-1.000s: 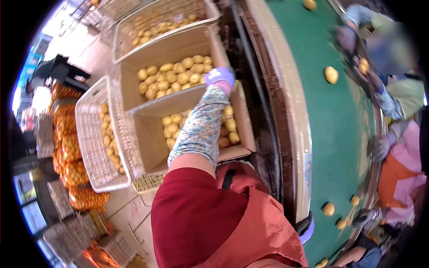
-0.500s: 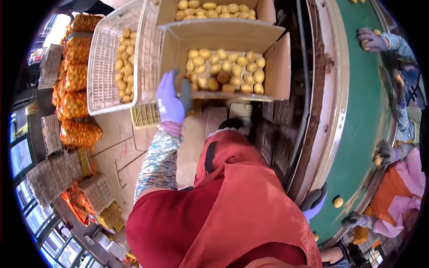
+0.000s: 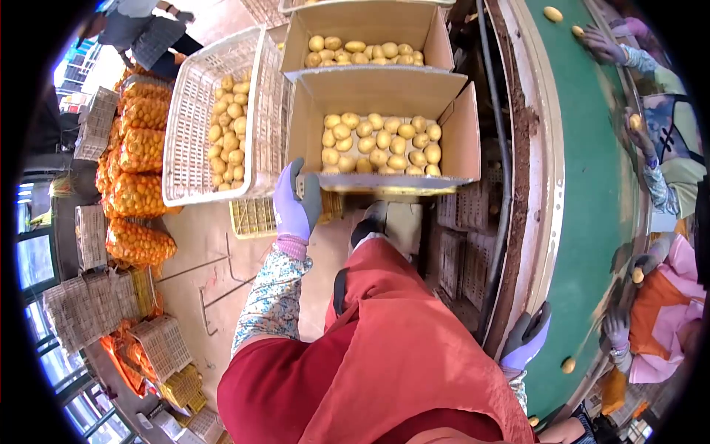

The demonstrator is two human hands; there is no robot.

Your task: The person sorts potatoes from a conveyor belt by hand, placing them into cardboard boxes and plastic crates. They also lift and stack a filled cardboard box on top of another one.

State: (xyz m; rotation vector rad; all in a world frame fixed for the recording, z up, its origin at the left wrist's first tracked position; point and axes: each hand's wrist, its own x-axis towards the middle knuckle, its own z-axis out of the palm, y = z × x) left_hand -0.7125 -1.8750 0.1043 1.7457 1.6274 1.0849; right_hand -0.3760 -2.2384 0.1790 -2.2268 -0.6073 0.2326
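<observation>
While the left hand [image 3: 293, 213] gapes empty, cardboard box [image 3: 377, 96] of potatoes [image 3: 383, 139] just beyond, right hand [image 3: 523, 349] half-open, empty, green belt [image 3: 588, 222] alongside.

Head cam — on wearer's head, looks fwd & steeply down, v. close over salmon-red cloth apron [image 3: 418, 344] — wide-angle.

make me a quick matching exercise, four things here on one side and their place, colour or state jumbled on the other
1. left hand
2. right hand
3. white plastic crate
4. conveyor belt

A. green
B. by the lower left corner of the nearer cardboard box
C. has potatoes piled inside
D. at the conveyor's edge

Pairs: 1-B, 2-D, 3-C, 4-A
</observation>
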